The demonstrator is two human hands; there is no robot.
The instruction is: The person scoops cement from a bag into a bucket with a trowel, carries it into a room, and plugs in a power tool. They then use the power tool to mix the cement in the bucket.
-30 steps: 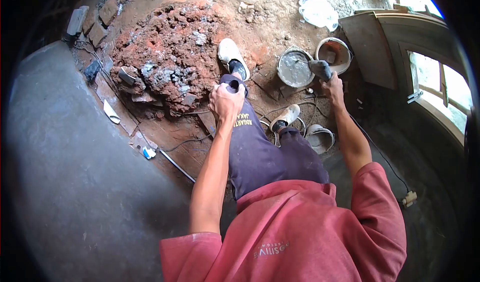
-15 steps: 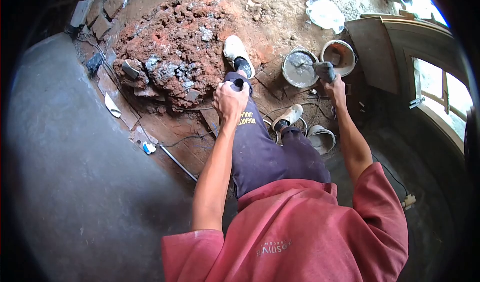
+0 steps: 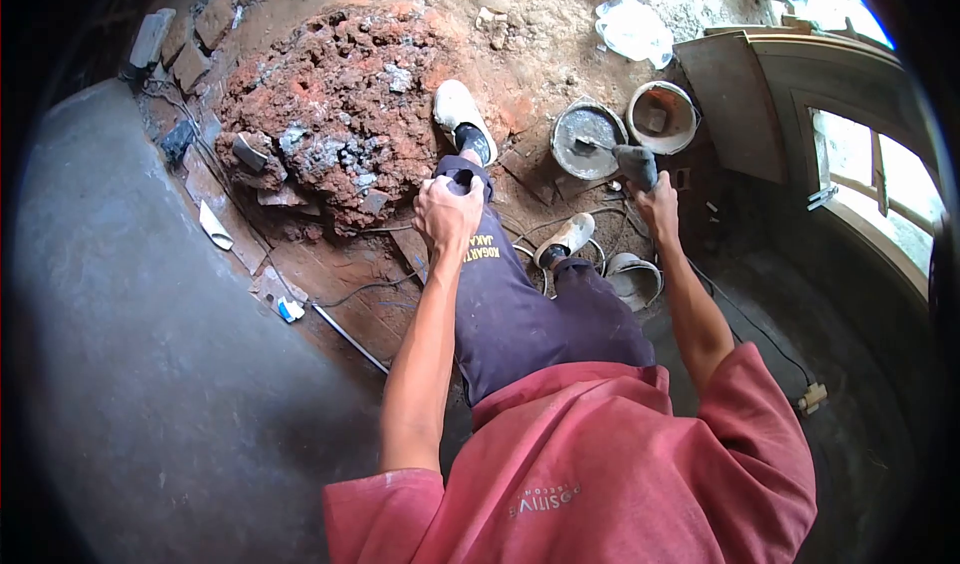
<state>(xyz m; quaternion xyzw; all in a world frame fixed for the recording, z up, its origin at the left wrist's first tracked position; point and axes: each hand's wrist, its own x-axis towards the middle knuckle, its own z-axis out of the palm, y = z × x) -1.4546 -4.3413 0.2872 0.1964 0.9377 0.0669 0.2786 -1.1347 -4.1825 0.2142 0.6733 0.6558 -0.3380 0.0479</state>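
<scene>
The left hand (image 3: 447, 214) rests closed on the raised left knee of the dark blue trousers (image 3: 520, 304), just below the white shoe (image 3: 460, 114) set against the mound of red-brown clay rubble (image 3: 330, 104). The right hand (image 3: 655, 199) grips a grey-handled trowel (image 3: 625, 159) whose blade reaches into the round bucket of grey mortar (image 3: 585, 139). A second round, rust-rimmed bucket (image 3: 662, 116) stands just beside it.

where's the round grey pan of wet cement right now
In the head view, the round grey pan of wet cement sits on the dirt floor, upper right of centre, beside the empty round bucket, just beyond the right hand.
</scene>
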